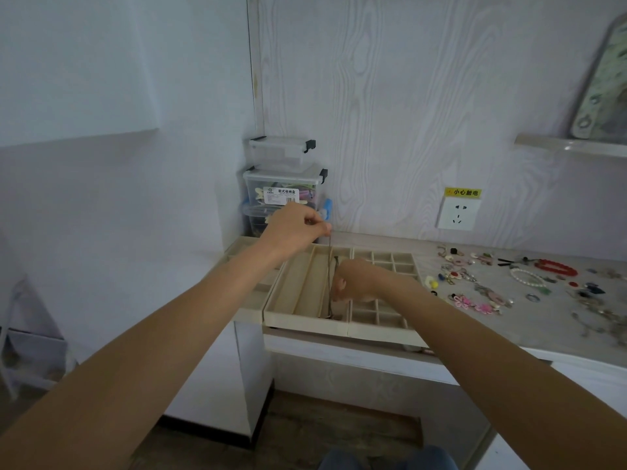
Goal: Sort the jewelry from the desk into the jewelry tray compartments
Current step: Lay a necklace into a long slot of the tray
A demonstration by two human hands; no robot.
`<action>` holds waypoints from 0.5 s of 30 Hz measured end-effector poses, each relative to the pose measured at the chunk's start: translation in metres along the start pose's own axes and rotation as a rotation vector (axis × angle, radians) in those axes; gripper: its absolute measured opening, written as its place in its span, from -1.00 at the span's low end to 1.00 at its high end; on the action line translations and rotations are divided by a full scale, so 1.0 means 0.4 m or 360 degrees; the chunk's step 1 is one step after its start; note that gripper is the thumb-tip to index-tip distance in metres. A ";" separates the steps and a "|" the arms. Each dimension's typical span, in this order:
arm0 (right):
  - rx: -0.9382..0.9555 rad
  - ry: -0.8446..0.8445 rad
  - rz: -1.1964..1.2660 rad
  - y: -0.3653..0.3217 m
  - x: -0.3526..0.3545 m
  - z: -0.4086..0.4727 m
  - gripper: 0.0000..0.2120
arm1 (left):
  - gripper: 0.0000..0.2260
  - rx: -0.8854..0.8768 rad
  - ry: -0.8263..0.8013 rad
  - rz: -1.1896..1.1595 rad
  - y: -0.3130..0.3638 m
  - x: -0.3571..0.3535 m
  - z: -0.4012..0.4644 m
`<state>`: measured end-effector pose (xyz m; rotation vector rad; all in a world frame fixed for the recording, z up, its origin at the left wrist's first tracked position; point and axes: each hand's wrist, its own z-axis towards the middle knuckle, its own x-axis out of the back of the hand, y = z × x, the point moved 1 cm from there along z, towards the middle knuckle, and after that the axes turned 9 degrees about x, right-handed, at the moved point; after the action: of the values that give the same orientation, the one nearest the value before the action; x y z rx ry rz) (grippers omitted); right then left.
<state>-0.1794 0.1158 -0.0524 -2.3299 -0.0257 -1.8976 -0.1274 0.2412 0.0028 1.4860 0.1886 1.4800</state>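
My left hand (296, 229) is raised above the back of the beige jewelry tray (307, 322) and pinches the top end of a thin dark chain necklace (329, 266). The chain hangs down into the rightmost long channel of the tray, its lower end lying near the tray's front edge. My right hand (353, 279) hovers over that channel and pinches the chain lower down. Right of the long channels lies the tray section with small square compartments (383, 259). Loose jewelry (475, 286) is spread over the desk to the right, including a red bead bracelet (556, 267) and a white pearl bracelet (527, 279).
Stacked clear plastic storage boxes (283, 184) stand in the corner behind the tray. A wall socket (458, 213) with a yellow warning label sits above the desk. A shelf (570, 145) juts out at upper right. Another tray section (237, 247) lies at the left.
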 end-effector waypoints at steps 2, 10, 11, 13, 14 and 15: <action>0.0015 -0.0061 -0.0153 -0.010 -0.008 0.001 -0.71 | -0.87 -0.0013 -0.0021 -0.0001 0.001 -0.004 0.003; 0.0015 -0.0053 -0.0054 0.008 -0.009 -0.005 -0.75 | -0.87 -0.0011 -0.0049 0.0006 0.002 -0.016 0.024; 0.0001 -0.0009 0.0023 0.014 0.003 -0.010 -0.75 | -0.87 -0.0004 -0.0063 -0.0002 0.002 -0.019 0.028; -0.0048 0.0161 0.0235 0.030 0.032 -0.018 -0.74 | -0.86 0.0008 -0.0105 -0.0003 0.004 -0.025 0.038; -0.0080 0.0287 0.0392 0.042 0.046 -0.019 -0.74 | -0.86 0.0008 -0.0124 0.0005 0.007 -0.028 0.046; -0.0113 0.0400 0.0613 0.054 0.056 -0.019 -0.73 | -0.87 0.0007 -0.0143 0.0023 0.010 -0.031 0.054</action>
<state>-0.1802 0.0918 -0.0312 -1.9374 0.4856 -1.9900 -0.1147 0.2194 0.0023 1.5572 0.1270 1.4216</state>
